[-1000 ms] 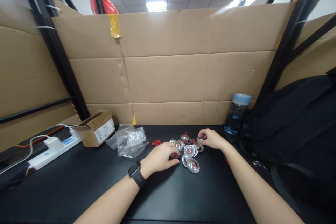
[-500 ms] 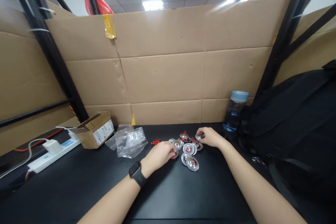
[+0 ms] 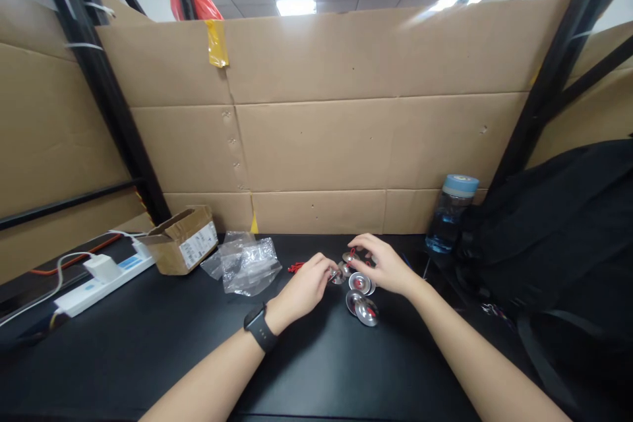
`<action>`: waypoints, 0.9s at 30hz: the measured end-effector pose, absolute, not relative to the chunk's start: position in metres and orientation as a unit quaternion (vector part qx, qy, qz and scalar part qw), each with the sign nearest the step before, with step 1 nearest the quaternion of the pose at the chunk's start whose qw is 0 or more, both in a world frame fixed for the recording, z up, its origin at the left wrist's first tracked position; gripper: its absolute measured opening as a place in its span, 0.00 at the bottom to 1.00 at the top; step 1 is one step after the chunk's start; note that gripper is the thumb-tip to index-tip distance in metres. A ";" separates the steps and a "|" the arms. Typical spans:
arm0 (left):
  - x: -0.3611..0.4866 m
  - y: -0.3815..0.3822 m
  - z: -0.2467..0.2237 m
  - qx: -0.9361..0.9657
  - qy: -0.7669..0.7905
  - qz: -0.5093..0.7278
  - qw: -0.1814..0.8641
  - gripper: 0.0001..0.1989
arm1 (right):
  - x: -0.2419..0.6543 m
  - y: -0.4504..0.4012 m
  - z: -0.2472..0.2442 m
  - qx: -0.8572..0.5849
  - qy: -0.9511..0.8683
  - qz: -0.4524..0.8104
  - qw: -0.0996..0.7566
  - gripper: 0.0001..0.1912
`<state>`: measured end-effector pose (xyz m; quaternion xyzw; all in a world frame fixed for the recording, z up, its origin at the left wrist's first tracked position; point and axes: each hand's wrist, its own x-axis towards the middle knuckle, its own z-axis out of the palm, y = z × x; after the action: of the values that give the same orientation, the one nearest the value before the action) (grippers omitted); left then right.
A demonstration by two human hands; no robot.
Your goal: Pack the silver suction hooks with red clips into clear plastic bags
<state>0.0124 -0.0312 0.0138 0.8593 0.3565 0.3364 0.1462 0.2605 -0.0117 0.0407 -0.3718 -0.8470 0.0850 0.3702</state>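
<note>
Several round silver metal discs with red centres lie in a loose group on the black table; one disc [image 3: 366,311] is nearest the front, overlapping another [image 3: 353,301]. My left hand [image 3: 316,277], below which a black watch [image 3: 260,326] is worn, has its fingers pinched at a disc on the group's left side. Over the back right of the group is my right hand [image 3: 378,264], thumb and fingers apart around a disc with a red loop [image 3: 351,256], which it does not visibly grip. Small red pieces [image 3: 295,267] lie just behind my left hand.
Clear plastic bags [image 3: 250,267] and an open cardboard box [image 3: 182,241] stand at the left, beside a white power strip [image 3: 106,283]. A blue-lidded bottle [image 3: 450,214] and a black backpack [image 3: 558,244] are at the right. Cardboard [image 3: 316,145] walls the back.
My right hand has moved left from the group's right edge, and its fingers have opened. My left hand has moved slightly up and back. The view has shifted slightly.
</note>
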 end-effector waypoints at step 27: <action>0.015 -0.040 0.024 0.848 0.336 0.369 0.181 0.12 | 0.216 -0.042 0.030 -0.388 -0.823 0.063 0.411 0.24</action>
<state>0.0148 -0.0397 0.0245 0.8475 0.3357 0.3693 0.1807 0.2161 -0.0417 0.0303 -0.3877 -0.8227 0.0628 0.4111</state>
